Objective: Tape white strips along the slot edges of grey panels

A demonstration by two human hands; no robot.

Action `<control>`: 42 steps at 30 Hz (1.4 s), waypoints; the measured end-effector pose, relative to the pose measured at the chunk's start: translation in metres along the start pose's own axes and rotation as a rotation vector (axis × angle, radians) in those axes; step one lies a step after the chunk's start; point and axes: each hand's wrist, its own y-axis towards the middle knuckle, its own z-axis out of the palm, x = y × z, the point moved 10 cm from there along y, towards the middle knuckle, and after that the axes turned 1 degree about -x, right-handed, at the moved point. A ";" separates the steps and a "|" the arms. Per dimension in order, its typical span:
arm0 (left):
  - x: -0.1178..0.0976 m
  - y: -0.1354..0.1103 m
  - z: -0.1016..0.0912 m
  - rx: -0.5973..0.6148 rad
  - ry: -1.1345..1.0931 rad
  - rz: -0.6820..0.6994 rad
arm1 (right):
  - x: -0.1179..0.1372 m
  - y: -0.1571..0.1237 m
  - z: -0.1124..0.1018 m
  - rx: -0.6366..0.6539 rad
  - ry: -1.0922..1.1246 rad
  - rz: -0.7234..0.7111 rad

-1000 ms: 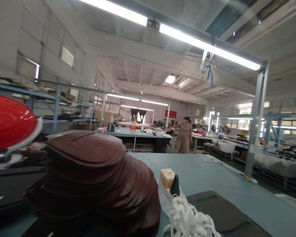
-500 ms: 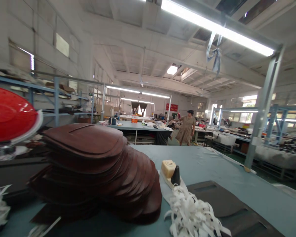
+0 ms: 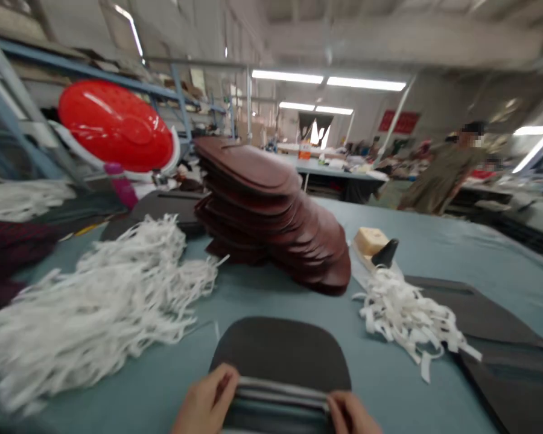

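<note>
Tilted sharply downward since half a second ago, the view now takes in the near edge of the desk (image 3: 434, 253), where both hands have come into sight at the bottom; earlier only the far hall and the stacked pieces showed.

A dark grey, rounded leather-like panel (image 3: 280, 349) lies flat on the blue-grey desk straight ahead of the person. Its near edge carries a pale strip (image 3: 280, 389) running across between the two hands. The left hand (image 3: 206, 401) has its fingers curled down onto the left end of that strip, pinching it against the panel. The right hand (image 3: 350, 413) presses on the right end in the same way, though only its upper part shows above the frame edge, so its exact grip cannot be told. The panel thus reaches away from the hands, its curved far edge pointing toward the middle of the desk.

Beyond the panel stands a leaning stack of brown oval pieces (image 3: 271, 211). Left of it spreads a big heap of white strips (image 3: 99, 301); right of it lies a smaller heap of white strips (image 3: 411, 313), with a cream block (image 3: 370, 240) and a black cone (image 3: 386, 253) just behind. More dark panels (image 3: 493, 325) lie at the right. A red domed lid (image 3: 115, 126) sits at the left rear. Another person in an olive dress (image 3: 438, 181) stands well apart in the hall.
</note>
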 end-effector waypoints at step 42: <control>0.046 0.001 -0.015 -0.021 0.134 -0.113 | -0.037 -0.054 0.049 0.399 0.014 0.233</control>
